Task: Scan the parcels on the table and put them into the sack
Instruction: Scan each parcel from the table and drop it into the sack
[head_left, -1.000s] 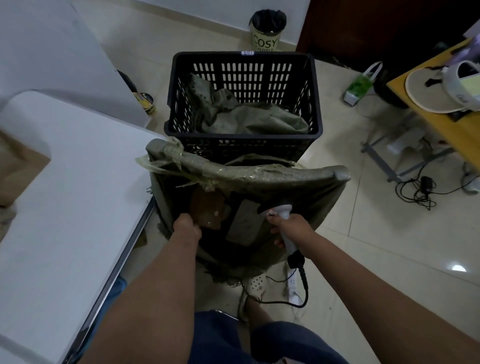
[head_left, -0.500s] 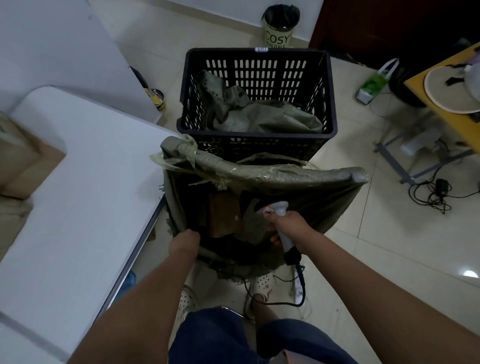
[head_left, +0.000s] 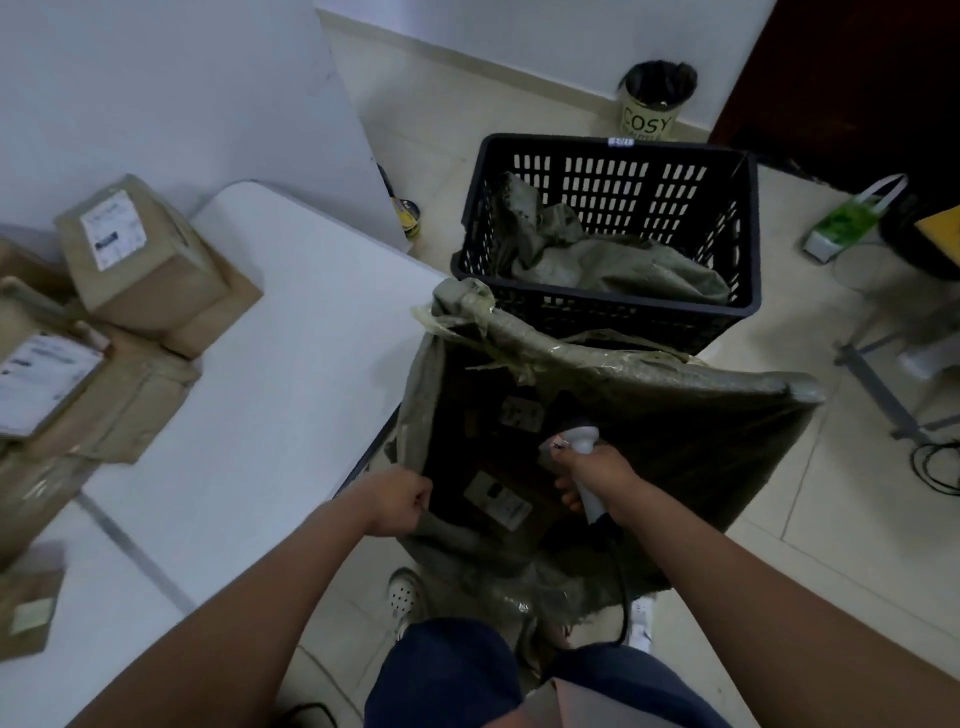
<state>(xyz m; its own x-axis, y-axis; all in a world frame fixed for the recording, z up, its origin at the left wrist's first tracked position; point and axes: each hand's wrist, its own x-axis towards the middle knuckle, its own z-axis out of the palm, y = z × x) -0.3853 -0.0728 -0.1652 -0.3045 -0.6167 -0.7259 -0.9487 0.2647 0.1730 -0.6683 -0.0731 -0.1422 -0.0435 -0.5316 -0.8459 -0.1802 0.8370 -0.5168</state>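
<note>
My left hand (head_left: 397, 499) grips the sack (head_left: 649, 384) rim; my right hand (head_left: 597, 467) clasps the barcode scanner (head_left: 584, 441) over parcels inside.

right hand (head_left: 597, 467) gripping scanner (head_left: 584, 457), over sack (head_left: 649, 395)

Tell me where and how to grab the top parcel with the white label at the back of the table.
Take the top parcel across its two side faces, coming from above and from the table's open right side with the free left hand. It lies tilted on the stack, so its sides are exposed; boxes crowd its left.
</note>
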